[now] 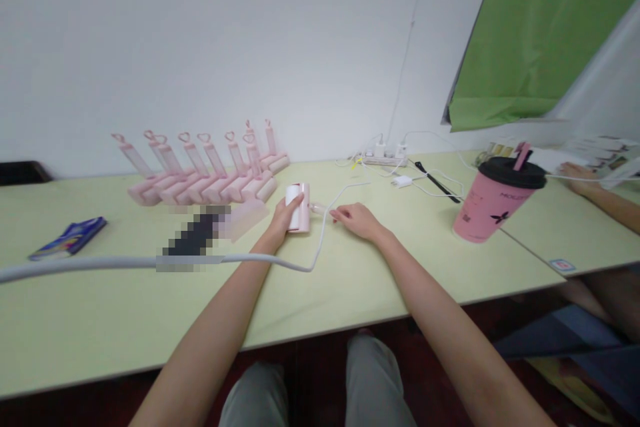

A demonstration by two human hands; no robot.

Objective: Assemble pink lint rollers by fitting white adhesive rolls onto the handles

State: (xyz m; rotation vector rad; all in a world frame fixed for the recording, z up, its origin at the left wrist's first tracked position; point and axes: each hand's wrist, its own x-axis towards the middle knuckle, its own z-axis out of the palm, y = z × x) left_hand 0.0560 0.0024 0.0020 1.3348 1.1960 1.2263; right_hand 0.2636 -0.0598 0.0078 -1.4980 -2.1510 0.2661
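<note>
A lint roller [305, 213] with a pink case and a white roll lies across the middle of the table, its clear handle [318, 209] pointing right. My left hand [283, 221] is wrapped round the roller head, thumb on the white roll. At the other end, the fingers of my right hand [358, 219] are pinched together on the handle's tip, which they partly hide. Several similar pink lint rollers [210, 188] stand in a row by the wall to the left, clear handles with heart-shaped loops pointing up.
A white cable [270, 259] crosses in front of the camera. Right of my hands are a pink cup [493, 207] with a black lid, a power strip [385, 161] and a white charger [401, 181]. A blue packet [70, 239] lies left. Another person's hand [580, 177] rests far right.
</note>
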